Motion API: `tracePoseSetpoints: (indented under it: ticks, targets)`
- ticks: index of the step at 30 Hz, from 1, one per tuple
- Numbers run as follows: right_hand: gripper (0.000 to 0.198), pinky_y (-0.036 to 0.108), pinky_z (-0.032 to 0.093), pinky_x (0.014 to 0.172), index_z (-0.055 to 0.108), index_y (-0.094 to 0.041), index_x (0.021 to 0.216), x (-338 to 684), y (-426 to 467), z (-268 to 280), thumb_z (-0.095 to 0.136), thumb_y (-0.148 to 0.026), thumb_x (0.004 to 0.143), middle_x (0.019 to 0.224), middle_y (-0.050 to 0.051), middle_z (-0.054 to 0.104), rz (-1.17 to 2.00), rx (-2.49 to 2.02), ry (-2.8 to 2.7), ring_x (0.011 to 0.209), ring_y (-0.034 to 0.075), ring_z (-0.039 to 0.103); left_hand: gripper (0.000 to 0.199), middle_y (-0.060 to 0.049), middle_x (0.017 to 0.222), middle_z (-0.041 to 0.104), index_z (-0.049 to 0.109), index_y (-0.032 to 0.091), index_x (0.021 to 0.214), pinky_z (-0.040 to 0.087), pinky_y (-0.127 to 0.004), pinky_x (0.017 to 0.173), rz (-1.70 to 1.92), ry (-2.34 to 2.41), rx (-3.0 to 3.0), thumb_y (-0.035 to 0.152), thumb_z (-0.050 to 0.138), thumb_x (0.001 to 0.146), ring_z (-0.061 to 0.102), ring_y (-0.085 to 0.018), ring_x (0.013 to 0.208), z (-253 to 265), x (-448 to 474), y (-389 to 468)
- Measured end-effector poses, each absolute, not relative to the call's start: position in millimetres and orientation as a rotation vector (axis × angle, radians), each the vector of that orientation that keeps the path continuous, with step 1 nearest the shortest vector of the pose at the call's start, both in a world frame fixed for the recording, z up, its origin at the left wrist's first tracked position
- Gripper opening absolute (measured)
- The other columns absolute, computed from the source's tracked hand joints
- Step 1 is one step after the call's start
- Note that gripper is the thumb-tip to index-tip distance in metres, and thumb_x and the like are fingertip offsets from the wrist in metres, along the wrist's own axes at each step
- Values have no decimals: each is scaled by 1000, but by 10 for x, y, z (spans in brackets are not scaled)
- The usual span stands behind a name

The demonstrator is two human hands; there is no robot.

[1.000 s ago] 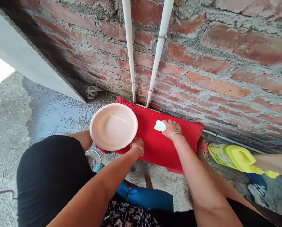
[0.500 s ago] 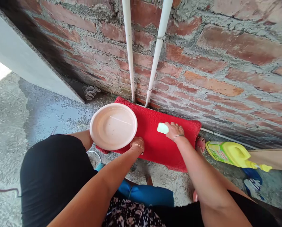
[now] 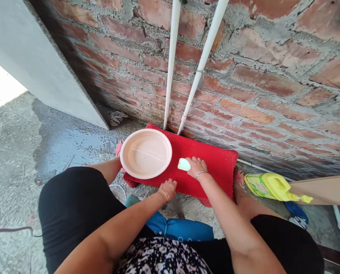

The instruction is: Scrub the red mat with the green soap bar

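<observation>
A thick red mat [image 3: 212, 152] lies spread out below me, with a round pale pink basin [image 3: 145, 156] on its left end. My right hand [image 3: 197, 167] is closed over a pale green scrub brush [image 3: 184, 164] on the mat's right half. Only the brush's rounded end with a small hole shows; its underside is hidden. My left hand [image 3: 168, 189] is at the mat's near edge, just right of the basin and apart from it. Its bent fingers grip the edge, and the thumb is hard to see. The basin holds what looks like shallow clear water.
Behind the mat stands a brick wall [image 3: 147, 72] with two white pipes [image 3: 191, 91]. A yellow detergent bottle [image 3: 272, 186] lies to the right. A grey slab [image 3: 58, 72] leans at left, near a rag [image 3: 116, 117]. Wet concrete [image 3: 61, 133] spreads at left.
My right hand has moved left and slightly nearer with the brush. My left hand has shifted slightly nearer, away from the basin's rim. The view has swung a little to the left.
</observation>
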State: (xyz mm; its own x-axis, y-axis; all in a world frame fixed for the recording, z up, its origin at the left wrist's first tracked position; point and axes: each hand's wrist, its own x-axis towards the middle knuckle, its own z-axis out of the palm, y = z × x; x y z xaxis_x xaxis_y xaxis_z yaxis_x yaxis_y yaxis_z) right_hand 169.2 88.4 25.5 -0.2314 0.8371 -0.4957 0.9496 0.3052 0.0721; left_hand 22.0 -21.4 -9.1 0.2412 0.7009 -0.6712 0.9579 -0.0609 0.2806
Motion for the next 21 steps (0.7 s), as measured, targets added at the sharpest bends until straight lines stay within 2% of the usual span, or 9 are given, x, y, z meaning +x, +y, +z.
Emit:
tracePoseSetpoints:
  ticks: [5, 10, 15, 21]
  targets:
    - [44, 38, 31, 87, 48, -27, 122, 1004, 837, 119, 52, -29, 79, 120, 11, 50, -407, 1521, 2229, 110, 25, 46, 47, -16, 119, 55, 56, 23, 117, 46, -49, 87, -677, 1092, 2012, 28, 62, 71, 55, -33, 109, 220, -15, -333]
    - [47, 36, 34, 83, 46, -31, 124, 1464, 809, 199, 53, -29, 77, 116, 9, 53, -347, 1578, 2097, 106, 25, 50, 52, -19, 121, 56, 60, 21, 116, 47, -54, 85, -766, 1225, 1945, 20, 67, 65, 54, -37, 109, 217, -443, -207]
    - [42, 38, 36, 82, 52, -28, 119, 1953, 700, 347, 55, -28, 76, 113, 9, 55, -295, 1684, 1933, 106, 26, 51, 52, -21, 123, 57, 63, 16, 113, 50, -52, 84, -899, 1270, 1836, 10, 65, 61, 56, -36, 110, 5, -534, -60]
    - [49, 38, 35, 86, 47, -30, 122, 1228, 524, 228, 57, -32, 74, 117, 8, 53, -460, 1613, 2127, 107, 25, 49, 56, -20, 122, 58, 63, 17, 114, 48, -51, 88, -840, 1167, 1913, 19, 71, 59, 55, -36, 109, -82, -362, -145]
